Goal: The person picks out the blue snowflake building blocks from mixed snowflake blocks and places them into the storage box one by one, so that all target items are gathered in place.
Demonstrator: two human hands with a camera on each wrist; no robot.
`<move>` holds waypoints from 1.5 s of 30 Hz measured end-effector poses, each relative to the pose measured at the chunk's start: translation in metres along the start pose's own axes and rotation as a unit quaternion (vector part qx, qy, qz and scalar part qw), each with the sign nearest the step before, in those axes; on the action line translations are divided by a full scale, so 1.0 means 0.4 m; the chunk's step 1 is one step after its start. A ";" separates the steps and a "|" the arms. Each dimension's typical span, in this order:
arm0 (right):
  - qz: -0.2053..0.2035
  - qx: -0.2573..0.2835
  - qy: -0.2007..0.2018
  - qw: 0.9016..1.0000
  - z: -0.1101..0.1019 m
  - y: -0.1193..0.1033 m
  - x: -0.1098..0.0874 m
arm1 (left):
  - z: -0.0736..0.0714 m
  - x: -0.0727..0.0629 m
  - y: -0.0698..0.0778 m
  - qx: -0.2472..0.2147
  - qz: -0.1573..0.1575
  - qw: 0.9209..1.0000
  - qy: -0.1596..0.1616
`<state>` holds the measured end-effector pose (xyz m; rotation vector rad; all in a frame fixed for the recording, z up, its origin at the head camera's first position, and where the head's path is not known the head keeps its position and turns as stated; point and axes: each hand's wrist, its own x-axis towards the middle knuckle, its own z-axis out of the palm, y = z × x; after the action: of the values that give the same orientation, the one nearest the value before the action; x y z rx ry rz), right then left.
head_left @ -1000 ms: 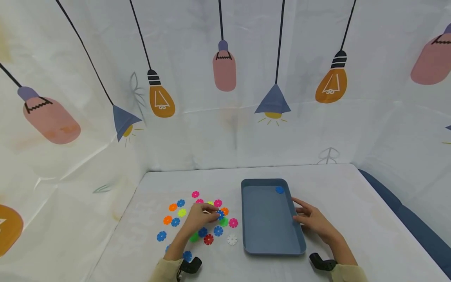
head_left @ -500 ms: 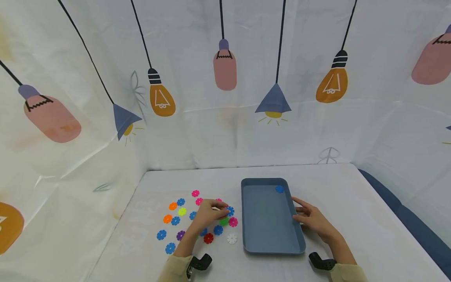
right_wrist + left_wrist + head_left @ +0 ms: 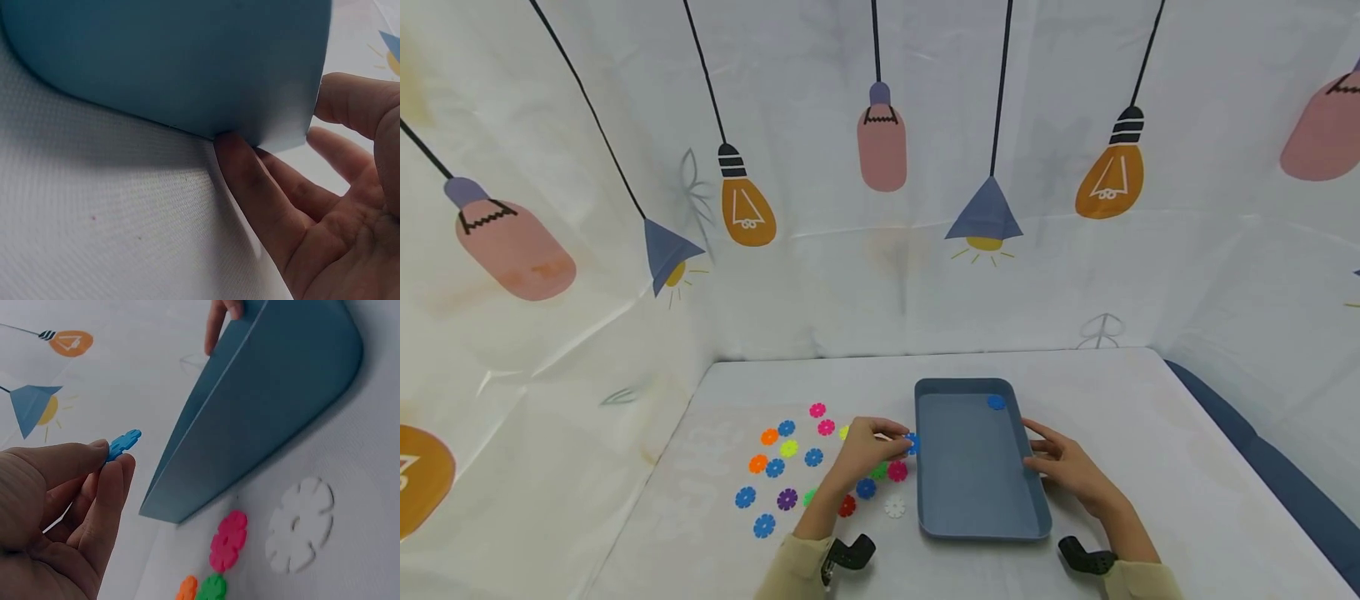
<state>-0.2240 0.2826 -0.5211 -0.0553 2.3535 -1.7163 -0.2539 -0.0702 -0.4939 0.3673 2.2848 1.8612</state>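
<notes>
A blue snowflake building disc [image 3: 913,444] is pinched between the thumb and fingers of my left hand [image 3: 863,454], right at the left rim of the grey-blue tray [image 3: 981,483]. In the left wrist view, the same blue disc [image 3: 124,445] is seen nearly edge-on, raised in front of the tray's wall. My right hand [image 3: 1071,473] is at the tray's right side, its fingers loosely extended. The right wrist view has the fingertips [image 3: 234,147] touching the outer wall and its lower edge. Another blue disc [image 3: 996,402] lies inside the tray, in the far right corner.
Several snowflake discs lie spread on the white table [image 3: 685,533] left of the tray, among them a purple disc [image 3: 787,499], a pink disc [image 3: 897,471] and a white disc [image 3: 895,506]. A printed white curtain [image 3: 820,292] hangs behind the table.
Carrying the blue disc, my left hand has moved right from among the scattered discs to the tray's left rim. The right hand and tray have stayed in place.
</notes>
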 end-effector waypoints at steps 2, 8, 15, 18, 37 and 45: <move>0.001 0.002 0.000 1.000 0.000 0.000 0.000 | 0.006 0.011 -0.009 -0.007 0.001 1.000 -0.001; 0.002 -0.001 0.002 1.000 0.000 -0.002 0.000 | 0.024 0.033 -0.012 -0.030 0.009 0.999 -0.004; 0.004 -0.001 -0.001 1.000 0.000 -0.001 0.001 | 0.050 0.048 0.001 -0.064 0.017 0.998 -0.013; 0.005 0.000 -0.002 1.000 0.000 -0.001 0.001 | 0.063 0.051 0.013 -0.073 0.016 0.997 -0.011; 0.001 -0.004 -0.006 1.000 -0.006 0.005 0.006 | 0.143 0.116 0.054 -0.079 -0.001 0.997 -0.015; -0.007 0.000 -0.004 1.000 -0.005 0.009 0.005 | 0.163 0.144 0.058 -0.103 -0.016 0.994 -0.030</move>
<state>-0.2258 0.2853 -0.5243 -0.0801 2.3532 -1.7190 -0.2883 0.0125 -0.4832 0.3480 2.0245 2.0171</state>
